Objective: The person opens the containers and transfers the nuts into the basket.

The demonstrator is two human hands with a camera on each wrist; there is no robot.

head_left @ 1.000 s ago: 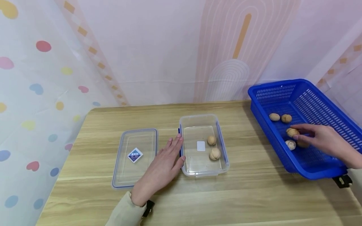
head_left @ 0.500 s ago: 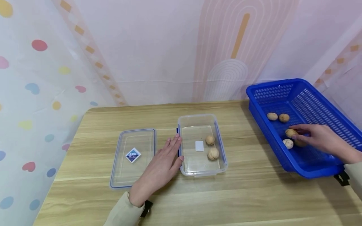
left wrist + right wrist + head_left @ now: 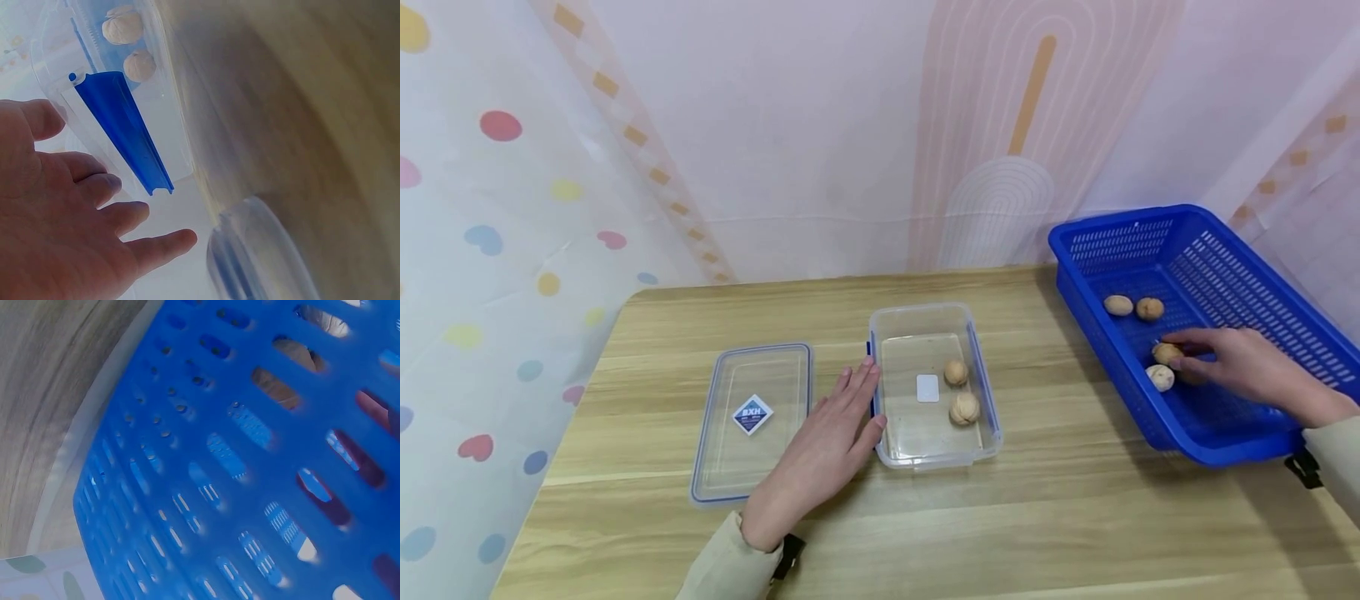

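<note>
My left hand (image 3: 827, 442) lies with extended fingers against the left side of a clear plastic box (image 3: 898, 437). In the left wrist view, that side's blue clip (image 3: 125, 131) hangs near the fingers. Two walnuts, one of them this larger walnut (image 3: 965, 409), sit in the box's right half. Inside a blue slotted basket (image 3: 1101, 367), my right hand (image 3: 1247, 362) grips a walnut (image 3: 1167, 353) between thumb and fingers. Beside it lie a pale walnut (image 3: 1160, 377) and another partly hidden under the hand. The right wrist view is mostly filled by the basket wall (image 3: 181, 450).
A clear lid (image 3: 715, 433) with a blue seal lies flat on the wooden table (image 3: 925, 533), left of the box. Two more walnuts, including this oval walnut (image 3: 1117, 305), lie farther back in the basket. A patterned curtain (image 3: 820, 133) hangs behind the table.
The head view has shifted slightly. My right hand stays at the same walnut in the basket, and my left hand keeps its place against the box.
</note>
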